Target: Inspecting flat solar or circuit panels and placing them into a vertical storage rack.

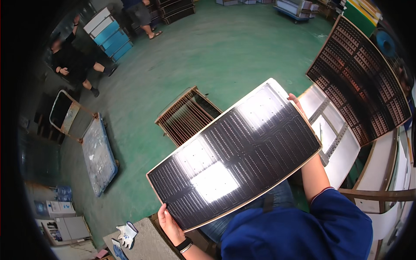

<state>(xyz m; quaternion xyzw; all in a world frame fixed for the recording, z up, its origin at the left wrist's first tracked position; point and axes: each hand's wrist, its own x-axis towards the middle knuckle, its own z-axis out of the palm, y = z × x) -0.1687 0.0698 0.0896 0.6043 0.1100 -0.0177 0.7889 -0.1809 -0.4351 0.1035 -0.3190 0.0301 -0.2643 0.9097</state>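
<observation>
A large rectangular black panel (225,151) with pale edges lies tilted across my lap in front of me. Rows of fine dotted marks run over its glossy face, and bright light reflects off it in several patches. My left hand (170,223) grips its lower left end, with fingertips showing at the edge. At the upper right end my right hand (296,102) holds the other side; its fingers curl round the edge, and the palm is hidden behind the panel. On the right, a similar dark panel (359,82) leans upright beside a white work surface (342,162).
A slatted wooden rack (186,115) stands on the green floor beyond the panel. White-and-blue gloves (127,234) lie on a grey surface at lower left. A flatbed trolley (99,158) stands left. One person (76,60) sits far left; another (141,15) stands by stacked blue boxes (113,41).
</observation>
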